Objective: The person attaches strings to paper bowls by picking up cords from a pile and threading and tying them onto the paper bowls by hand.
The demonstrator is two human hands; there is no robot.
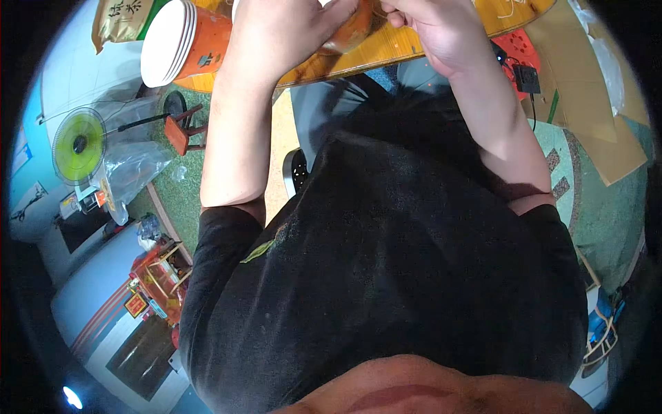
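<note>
Both my forearms reach up to a yellow wooden table (393, 50) at the top of the view. My left hand (279, 34) is wrapped around a glossy orange-brown rounded object (350, 33) at the table's near edge. My right hand (434, 31) sits just right of that object with its fingers curled by its upper side. The frame's top edge cuts off the fingertips, so whatever they pinch is hidden. My black shirt fills the middle of the view.
A stack of orange cups with white rims (181, 41) lies on the table's left end, beside a tan packet (123, 19). On the floor are a green fan (79, 141), a small wooden stool (183, 131), a clear plastic bag (134, 169), cardboard sheets (593, 96) and a black adapter (527, 77).
</note>
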